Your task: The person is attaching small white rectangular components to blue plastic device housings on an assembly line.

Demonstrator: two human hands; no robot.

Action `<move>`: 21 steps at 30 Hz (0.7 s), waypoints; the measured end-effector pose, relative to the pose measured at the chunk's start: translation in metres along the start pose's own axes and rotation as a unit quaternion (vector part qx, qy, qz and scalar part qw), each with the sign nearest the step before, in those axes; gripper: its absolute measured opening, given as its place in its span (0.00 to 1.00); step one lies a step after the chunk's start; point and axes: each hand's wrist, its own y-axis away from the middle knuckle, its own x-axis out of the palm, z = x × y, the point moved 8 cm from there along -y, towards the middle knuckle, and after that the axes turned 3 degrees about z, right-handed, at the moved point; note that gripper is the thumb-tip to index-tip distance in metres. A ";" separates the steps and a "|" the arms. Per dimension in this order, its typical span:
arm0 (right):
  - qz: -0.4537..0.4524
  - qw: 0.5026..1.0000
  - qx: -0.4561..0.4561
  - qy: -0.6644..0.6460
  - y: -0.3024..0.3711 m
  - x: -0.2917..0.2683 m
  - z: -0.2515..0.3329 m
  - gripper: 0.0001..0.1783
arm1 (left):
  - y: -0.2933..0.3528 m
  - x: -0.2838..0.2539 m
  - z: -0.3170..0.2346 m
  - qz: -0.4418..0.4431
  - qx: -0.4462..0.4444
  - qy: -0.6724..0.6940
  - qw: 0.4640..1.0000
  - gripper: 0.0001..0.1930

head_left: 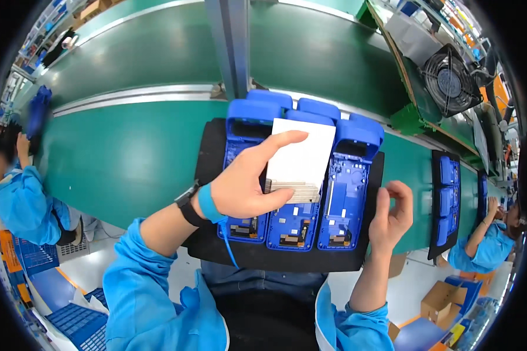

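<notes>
Three open blue housings [345, 199] lie in a row on one black mat [275, 260], the left hand [243, 181] clasping one white stack [301, 152] over the middle one, the right hand's [390, 219] grip released, half-curled near the mat's edge.

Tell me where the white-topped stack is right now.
In the head view, the white-topped stack is just right of centre, held in the left hand over the middle open blue housing on the black mat.

White-topped stack [302, 153] in left grip [240, 182] over blue housings [344, 202]
</notes>
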 end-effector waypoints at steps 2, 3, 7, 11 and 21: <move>0.170 0.980 -0.038 -0.091 -0.007 0.028 0.039 0.07 | 0.001 0.000 -0.001 0.004 -0.007 0.009 1.000 0.39; 0.203 0.971 -0.084 -0.093 -0.010 0.038 0.058 0.08 | 0.001 0.000 -0.003 0.006 0.006 -0.013 1.000 0.39; 0.316 0.924 -0.186 -0.112 -0.011 0.076 0.106 0.12 | 0.005 0.002 -0.011 0.001 0.041 -0.054 0.998 0.39; 0.356 0.908 -0.181 -0.122 -0.008 0.087 0.110 0.12 | 0.009 0.000 -0.004 0.014 0.027 -0.009 0.999 0.39; 0.365 0.908 -0.188 -0.087 -0.004 0.088 0.117 0.11 | 0.011 0.002 -0.006 0.007 0.058 -0.014 0.998 0.39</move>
